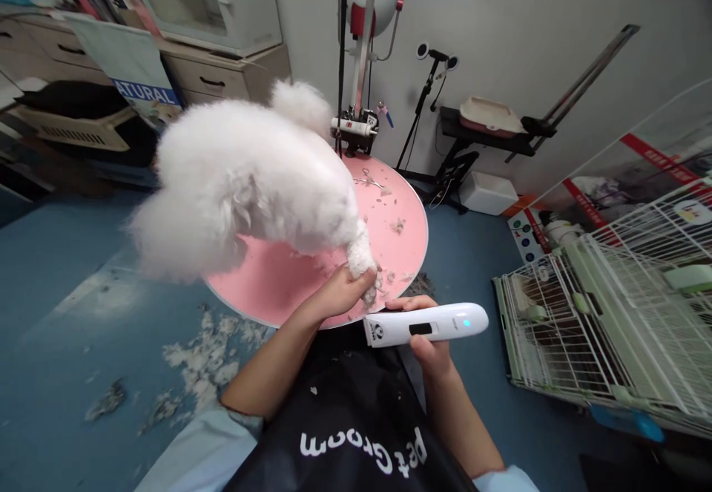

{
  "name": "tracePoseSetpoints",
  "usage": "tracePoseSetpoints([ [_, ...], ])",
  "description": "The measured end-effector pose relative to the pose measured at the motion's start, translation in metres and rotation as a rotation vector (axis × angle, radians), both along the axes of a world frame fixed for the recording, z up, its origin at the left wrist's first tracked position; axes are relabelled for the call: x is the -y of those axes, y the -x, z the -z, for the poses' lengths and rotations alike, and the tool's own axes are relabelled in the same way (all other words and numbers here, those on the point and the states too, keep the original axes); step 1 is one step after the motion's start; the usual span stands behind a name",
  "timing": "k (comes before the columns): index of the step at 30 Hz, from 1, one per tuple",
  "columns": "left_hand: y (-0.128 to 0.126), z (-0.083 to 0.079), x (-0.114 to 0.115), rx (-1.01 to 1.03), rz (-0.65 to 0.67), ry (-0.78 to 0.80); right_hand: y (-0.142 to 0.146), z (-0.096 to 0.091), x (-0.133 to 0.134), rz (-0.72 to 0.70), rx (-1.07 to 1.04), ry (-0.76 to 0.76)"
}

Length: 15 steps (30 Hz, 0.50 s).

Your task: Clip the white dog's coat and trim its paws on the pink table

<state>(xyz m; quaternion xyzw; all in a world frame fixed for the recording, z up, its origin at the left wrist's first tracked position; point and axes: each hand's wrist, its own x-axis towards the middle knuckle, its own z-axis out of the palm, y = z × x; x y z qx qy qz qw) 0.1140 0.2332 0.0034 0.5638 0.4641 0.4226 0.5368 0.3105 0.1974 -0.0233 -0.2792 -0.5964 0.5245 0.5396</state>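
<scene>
A fluffy white dog [250, 173] stands on a round pink grooming table [400, 202]. My left hand [339, 293] is closed around one of the dog's paws [363, 258] at the table's near edge. My right hand [426, 332] grips a white electric clipper [428, 323], held level just right of the paw, its blade end pointing left toward the paw. Small tufts of cut fur lie on the pink top around the paw.
Scissors [368, 178] lie at the table's far side by the grooming arm clamp [356, 127]. White wire cages [612, 306] stand at the right. Fur clumps [205, 358] litter the blue floor at the left. Cabinets and a poster line the back left wall.
</scene>
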Motion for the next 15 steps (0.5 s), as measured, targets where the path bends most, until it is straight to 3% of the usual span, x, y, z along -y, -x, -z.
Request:
tracePoseSetpoints([
  [4,0.004,-0.013,-0.003,-0.074,0.086,-0.033,-0.001,0.007,0.018,0.249,-0.008,-0.02],
  [6,0.005,-0.02,-0.004,-0.091,0.131,-0.03,-0.001,0.006,0.028,0.33,0.077,-0.108],
  [12,-0.001,-0.018,-0.004,0.077,0.128,0.009,0.001,0.006,0.038,0.432,0.354,-0.522],
  [15,-0.004,-0.016,-0.004,0.121,0.101,0.002,-0.004,0.025,0.04,0.444,0.391,-0.523],
])
